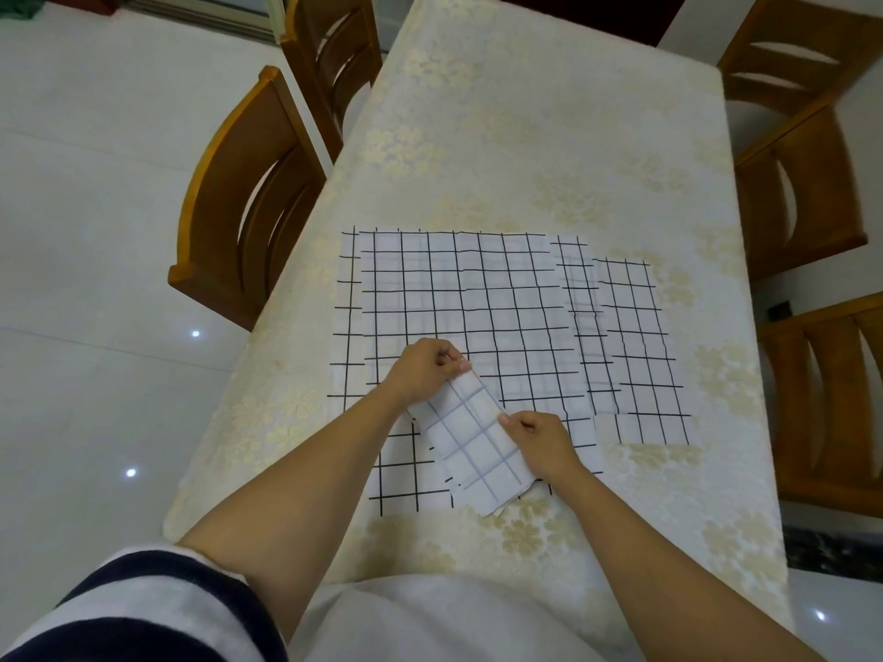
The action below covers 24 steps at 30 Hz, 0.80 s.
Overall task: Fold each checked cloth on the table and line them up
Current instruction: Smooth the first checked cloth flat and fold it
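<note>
One checked cloth (478,451), folded to a narrow strip with its pale side up, sits tilted at lower centre. The left hand (425,370) pinches its upper end and the right hand (540,441) pinches its right edge. Under it a large spread cloth (454,298) lies flat on the counter (525,136); offset left edges suggest layers, though I cannot tell how many. Right of centre lie two folded cloths side by side, the inner strip (576,327) overlapped by the outer strip (640,346). Two wooden chairs (248,198) stand at upper left.
</note>
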{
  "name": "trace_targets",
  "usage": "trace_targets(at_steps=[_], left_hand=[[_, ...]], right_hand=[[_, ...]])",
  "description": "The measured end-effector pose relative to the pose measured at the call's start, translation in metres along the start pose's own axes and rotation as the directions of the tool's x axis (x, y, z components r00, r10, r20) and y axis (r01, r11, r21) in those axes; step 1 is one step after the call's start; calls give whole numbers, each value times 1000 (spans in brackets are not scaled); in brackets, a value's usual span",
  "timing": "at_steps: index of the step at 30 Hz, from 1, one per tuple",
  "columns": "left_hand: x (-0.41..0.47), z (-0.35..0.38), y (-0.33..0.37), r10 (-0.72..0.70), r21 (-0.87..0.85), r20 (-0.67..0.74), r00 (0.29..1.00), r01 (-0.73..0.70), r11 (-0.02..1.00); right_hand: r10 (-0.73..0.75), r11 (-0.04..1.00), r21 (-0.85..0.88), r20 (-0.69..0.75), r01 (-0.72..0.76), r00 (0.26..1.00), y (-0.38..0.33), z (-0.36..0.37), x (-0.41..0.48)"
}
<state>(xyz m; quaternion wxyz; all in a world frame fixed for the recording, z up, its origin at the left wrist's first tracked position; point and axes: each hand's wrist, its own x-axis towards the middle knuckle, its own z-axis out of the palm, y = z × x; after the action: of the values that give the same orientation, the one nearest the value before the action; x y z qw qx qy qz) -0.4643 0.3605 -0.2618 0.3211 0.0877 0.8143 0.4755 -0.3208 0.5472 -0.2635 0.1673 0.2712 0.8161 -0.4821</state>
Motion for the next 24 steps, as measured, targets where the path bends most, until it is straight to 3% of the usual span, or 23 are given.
trace_targets(at_steps=[6, 10, 13, 16, 21, 24], left_hand=[[-4, 5, -4, 3, 51, -129, 992, 3, 999], [-12, 9, -4, -33, 43, -255, 966, 45, 998], [-21, 11, -7, -22, 51, -267, 964, 37, 998], [-31, 17, -13, -4, 63, -277, 961, 22, 998], [-41, 26, -23, 18, 138, -255, 967, 18, 990], [-46, 30, -26, 133, 301, -375, 918, -16, 954]], right_hand=[[44, 999, 27, -120, -41, 992, -5, -6, -1], [112, 980, 183, -182, -79, 977, -14, -15, -1], [185, 944, 305, -184, -123, 965, -13, -22, 0], [210, 937, 330, -276, -113, 938, -6, -24, 2], [223, 973, 142, -401, -180, 889, 1, -20, 3], [25, 980, -152, -556, -130, 831, -1, -11, -1]])
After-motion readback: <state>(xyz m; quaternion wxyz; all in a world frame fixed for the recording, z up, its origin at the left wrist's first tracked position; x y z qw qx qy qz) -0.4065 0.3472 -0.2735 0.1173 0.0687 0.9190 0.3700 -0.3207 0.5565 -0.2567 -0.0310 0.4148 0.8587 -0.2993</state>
